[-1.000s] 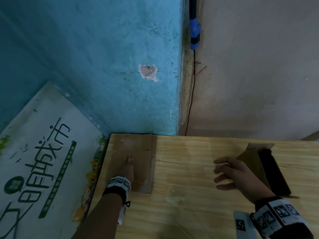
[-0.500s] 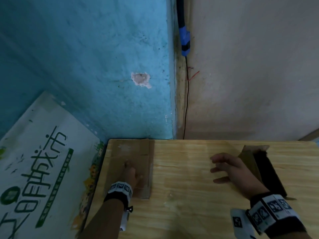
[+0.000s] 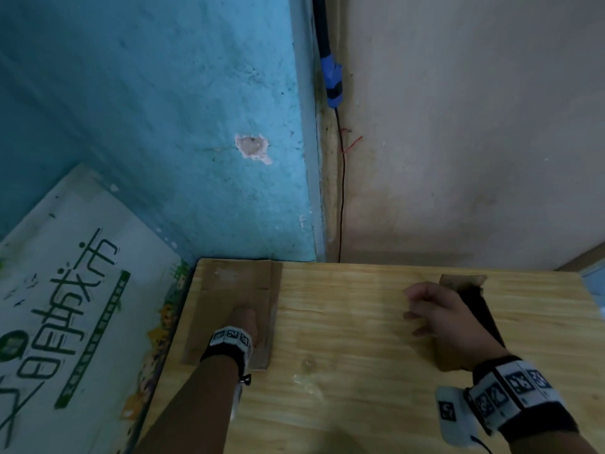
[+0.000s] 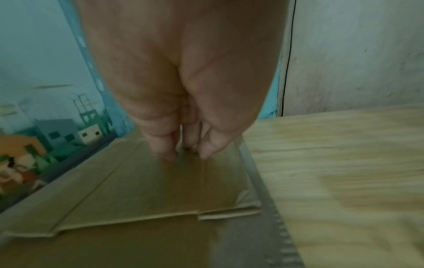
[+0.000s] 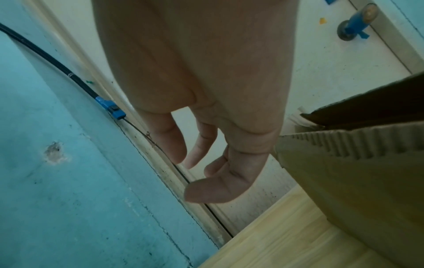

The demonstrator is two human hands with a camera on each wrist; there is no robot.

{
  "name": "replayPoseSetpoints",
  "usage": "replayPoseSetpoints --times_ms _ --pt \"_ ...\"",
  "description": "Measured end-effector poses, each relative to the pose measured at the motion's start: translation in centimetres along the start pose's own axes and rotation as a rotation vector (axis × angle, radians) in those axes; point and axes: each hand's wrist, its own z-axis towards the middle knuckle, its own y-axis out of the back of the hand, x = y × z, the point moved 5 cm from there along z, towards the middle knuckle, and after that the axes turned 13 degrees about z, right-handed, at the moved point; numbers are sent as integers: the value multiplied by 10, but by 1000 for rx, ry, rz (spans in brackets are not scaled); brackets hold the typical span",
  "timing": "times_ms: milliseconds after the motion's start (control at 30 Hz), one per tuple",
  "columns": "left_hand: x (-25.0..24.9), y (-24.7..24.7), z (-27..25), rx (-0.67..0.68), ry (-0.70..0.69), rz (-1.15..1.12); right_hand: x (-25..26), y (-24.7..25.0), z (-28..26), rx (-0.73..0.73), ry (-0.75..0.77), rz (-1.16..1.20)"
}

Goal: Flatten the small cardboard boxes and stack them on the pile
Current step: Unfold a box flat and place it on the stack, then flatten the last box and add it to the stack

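Observation:
A pile of flattened brown cardboard [image 3: 229,283] lies in the far left corner of the wooden table [image 3: 360,322]. My left hand [image 3: 245,322] rests on the pile, its fingertips [image 4: 165,154] pointing down and touching the top sheet [image 4: 160,190]. At the right of the table stands a small cardboard box [image 3: 461,280], still in shape, with a dark inside. My right hand [image 3: 435,312] hovers just left of that box [image 5: 355,172]. The right hand's fingers [image 5: 174,145] hang loosely curled and hold nothing.
A large printed board with green characters [image 3: 65,290] leans beside the table's left edge. Behind the table a blue wall meets a beige wall. A black cable with a blue connector [image 3: 332,83] runs down that corner. Bare wood [image 5: 275,244] lies between my hands.
The right hand's fingers have curled in a little beside the box. The left hand stays on the pile, drawn back slightly towards me.

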Motion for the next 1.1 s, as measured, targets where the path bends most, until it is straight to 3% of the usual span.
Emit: replayPoseSetpoints --times_ms 233,300,467,700,767,867,1100 --pt "-33 50 -50 -261 -75 -2 5 36 -10 -79 92 66" --pt "-28 42 -44 -220 -53 -45 8 40 -10 -72 126 60" --pt "-20 44 -53 -305 -31 -58 17 52 -10 -45 200 27" --pt "-24 55 -78 -427 -47 -5 30 76 -16 -229 363 -507" --pt "-24 57 -82 -455 -10 36 28 82 -14 -293 340 -727" --pt "-30 61 -89 -468 64 113 21 88 -14 -345 180 -987" --pt "-92 66 -107 -526 -79 57 -1 92 0 -292 40 -812"
